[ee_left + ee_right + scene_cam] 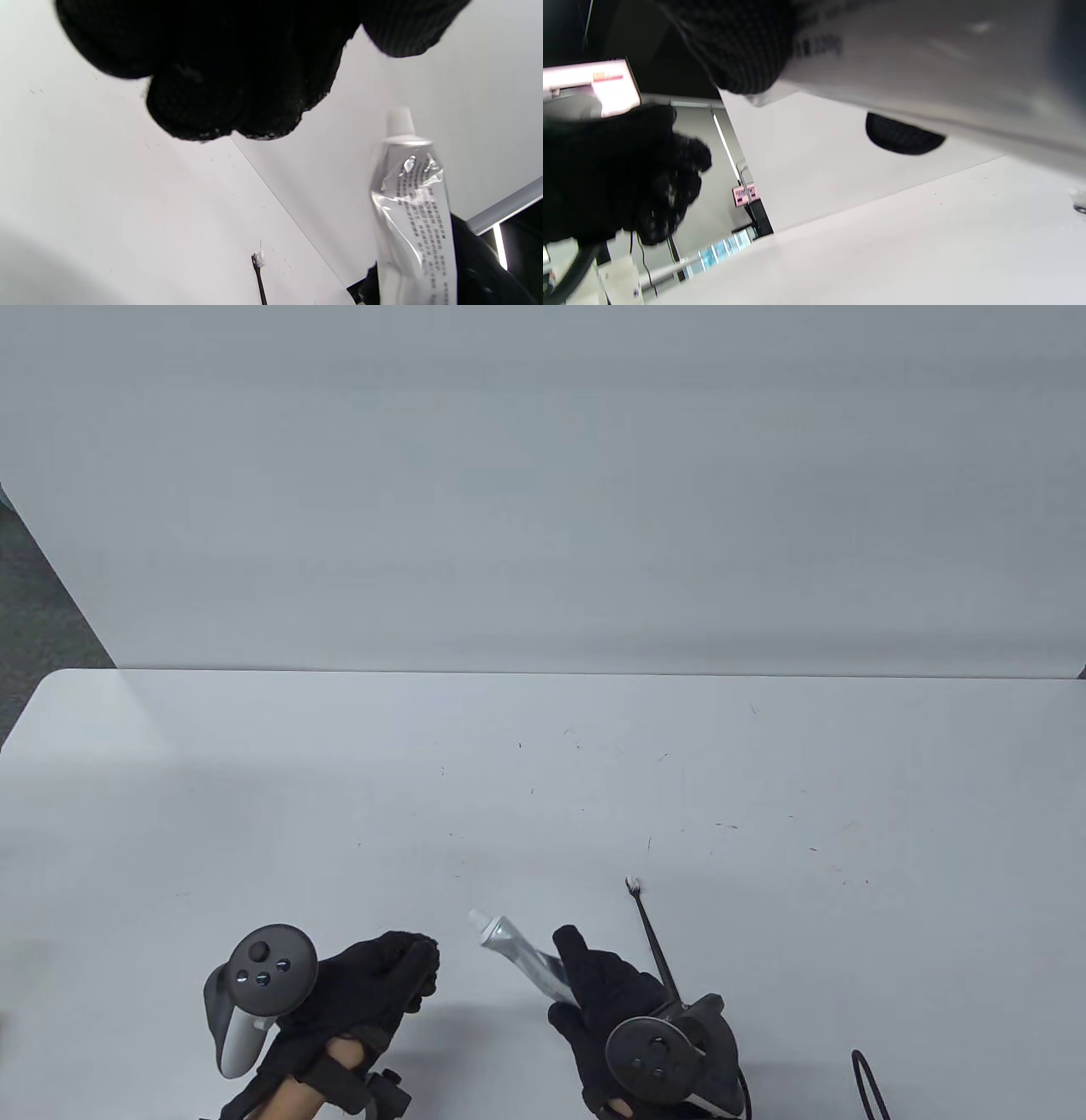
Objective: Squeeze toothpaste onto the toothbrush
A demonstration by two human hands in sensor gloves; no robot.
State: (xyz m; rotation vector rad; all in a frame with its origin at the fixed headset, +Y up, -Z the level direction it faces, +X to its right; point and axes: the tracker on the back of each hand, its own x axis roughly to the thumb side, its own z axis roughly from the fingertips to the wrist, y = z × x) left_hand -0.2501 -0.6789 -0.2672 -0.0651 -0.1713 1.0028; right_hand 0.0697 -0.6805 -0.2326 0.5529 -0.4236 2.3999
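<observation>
My right hand grips a silver toothpaste tube around its lower half. The white cap is on and points up and to the left. The tube also shows in the left wrist view and close up in the right wrist view. A black toothbrush lies on the white table just right of that hand, its white bristles at the far end. Its handle end is hidden behind the right hand. My left hand hovers left of the cap with fingers loosely curled, holding nothing.
A black cable loop lies at the table's front right. A white wall panel stands behind the table's far edge. Dark floor shows at the far left.
</observation>
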